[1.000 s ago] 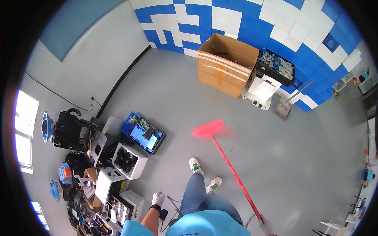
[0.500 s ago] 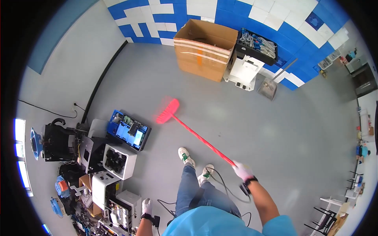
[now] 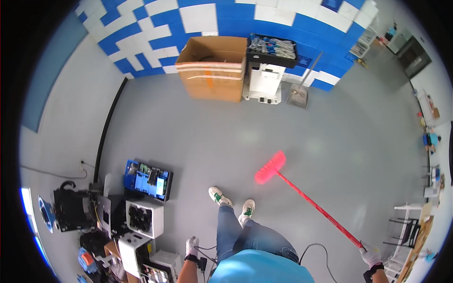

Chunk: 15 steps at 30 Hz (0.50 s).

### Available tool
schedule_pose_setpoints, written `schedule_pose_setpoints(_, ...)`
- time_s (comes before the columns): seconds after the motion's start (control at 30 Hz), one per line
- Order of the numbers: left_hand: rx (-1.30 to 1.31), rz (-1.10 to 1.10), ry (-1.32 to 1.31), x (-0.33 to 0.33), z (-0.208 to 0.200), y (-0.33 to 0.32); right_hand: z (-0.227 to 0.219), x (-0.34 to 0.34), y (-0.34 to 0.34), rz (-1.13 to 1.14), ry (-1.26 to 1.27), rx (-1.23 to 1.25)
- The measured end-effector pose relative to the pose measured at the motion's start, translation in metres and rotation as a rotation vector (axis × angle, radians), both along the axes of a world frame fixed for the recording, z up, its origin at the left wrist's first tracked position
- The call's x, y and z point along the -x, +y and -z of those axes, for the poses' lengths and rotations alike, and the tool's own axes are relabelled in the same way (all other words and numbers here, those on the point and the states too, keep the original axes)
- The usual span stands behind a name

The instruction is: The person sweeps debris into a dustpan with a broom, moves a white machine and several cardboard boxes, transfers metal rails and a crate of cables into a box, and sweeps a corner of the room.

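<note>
My right hand (image 3: 371, 255), in a white glove, is closed around the upper end of a red-handled broom (image 3: 321, 208) at the lower right. The handle slants up and left across the grey floor to a pink bristle head, slightly blurred, in front of my shoes and to their right. By my left side hangs my left hand (image 3: 192, 246), also in a white glove. Its fingers look loosely apart, with nothing in them, and a dark cable passes close beside it.
A large cardboard box (image 3: 212, 85), a white machine (image 3: 265, 80) under a black crate of cables (image 3: 271, 59) and a dustpan (image 3: 298, 95) stand along the blue-and-white wall. Electronics and a white bin (image 3: 157, 220) crowd the left. Chairs (image 3: 406, 233) stand at the lower right.
The broom head has swept to the right across the floor, and my right hand has moved right and lower with the handle. The view has shifted too.
</note>
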<state>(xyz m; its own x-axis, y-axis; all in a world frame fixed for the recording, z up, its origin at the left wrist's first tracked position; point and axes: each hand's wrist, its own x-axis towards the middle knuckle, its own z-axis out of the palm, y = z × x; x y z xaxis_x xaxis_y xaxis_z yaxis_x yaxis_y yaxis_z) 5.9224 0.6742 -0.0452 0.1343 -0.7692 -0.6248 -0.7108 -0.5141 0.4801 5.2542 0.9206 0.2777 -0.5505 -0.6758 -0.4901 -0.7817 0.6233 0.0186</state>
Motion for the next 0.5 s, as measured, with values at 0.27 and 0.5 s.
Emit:
schedule_pose_setpoints(0.27,-0.056,-0.317,0.177,-0.028,-0.018,0.002,0.164,-0.047,-0.098,0.379,-0.310,0.226)
schedule_pose_setpoints(0.5,-0.007,-0.082,-0.006,-0.042,-0.056,-0.032,0.254,-0.097,-0.160,0.784,-0.585,0.136)
